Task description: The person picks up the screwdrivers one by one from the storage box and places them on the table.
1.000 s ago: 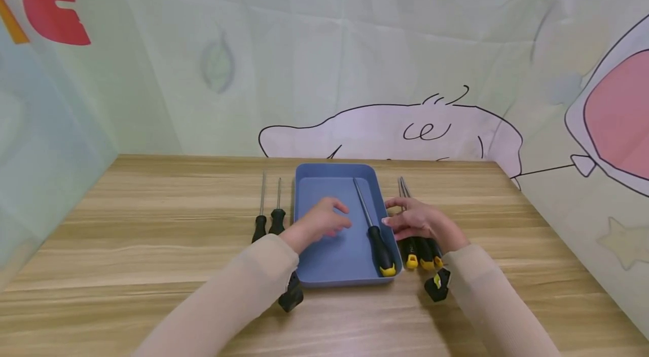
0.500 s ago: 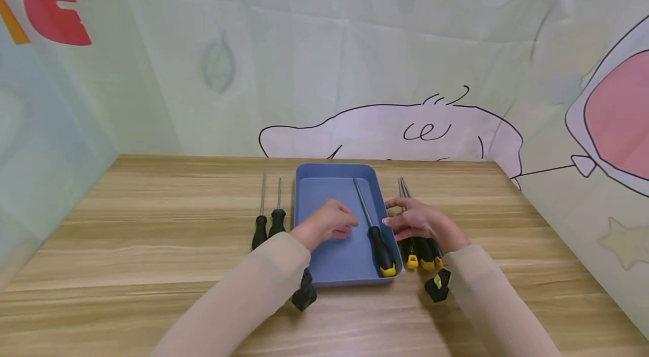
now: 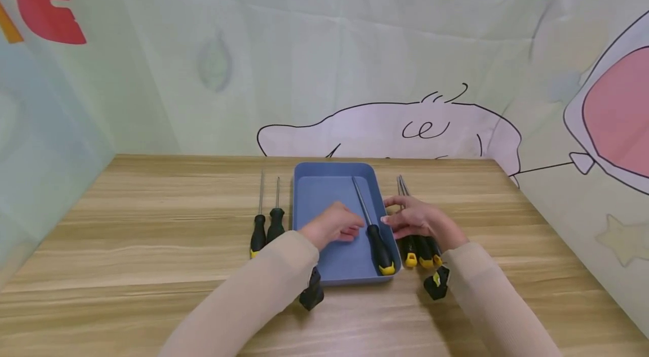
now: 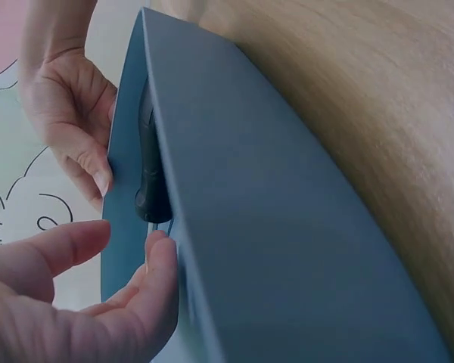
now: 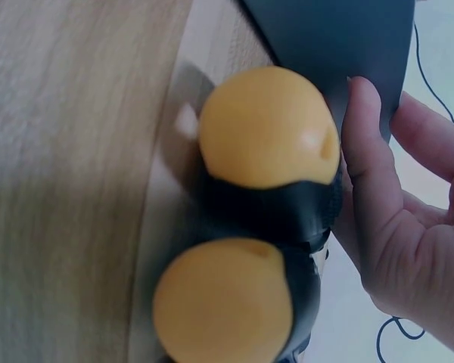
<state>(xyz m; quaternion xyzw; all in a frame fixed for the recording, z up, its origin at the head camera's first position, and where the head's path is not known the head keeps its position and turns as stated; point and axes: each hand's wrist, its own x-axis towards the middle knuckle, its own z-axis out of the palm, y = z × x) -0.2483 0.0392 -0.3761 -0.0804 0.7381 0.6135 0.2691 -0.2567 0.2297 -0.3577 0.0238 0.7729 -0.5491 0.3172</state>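
Note:
My left hand point(image 3: 338, 225) reaches into the blue tray point(image 3: 324, 272), fingers bent and thumb apart from them. Just right of it lies a black-handled screwdriver point(image 3: 379, 250) with a yellow end, shaft pointing to the back. In the left wrist view my fingertips point(image 4: 163, 249) are close to where the handle meets the shaft; whether they touch cannot be told. My right hand point(image 3: 416, 220) holds the tray's right wall, a finger point(image 5: 365, 121) on the outside and another digit at the rim. Beneath that hand lie several screwdrivers with yellow ends point(image 3: 410, 259), partly hidden.
Left of the tray, two more black-handled screwdrivers point(image 3: 259, 233) lie side by side, partly covered by the left sleeve point(image 3: 263, 284). All rests on a wood-grain table point(image 3: 152, 222). A printed curtain point(image 3: 284, 64) hangs behind and at the sides.
My left hand has moved right across the tray, closer to the screwdriver in it, with its fingers bending more. The right hand has stayed at the tray's right wall.

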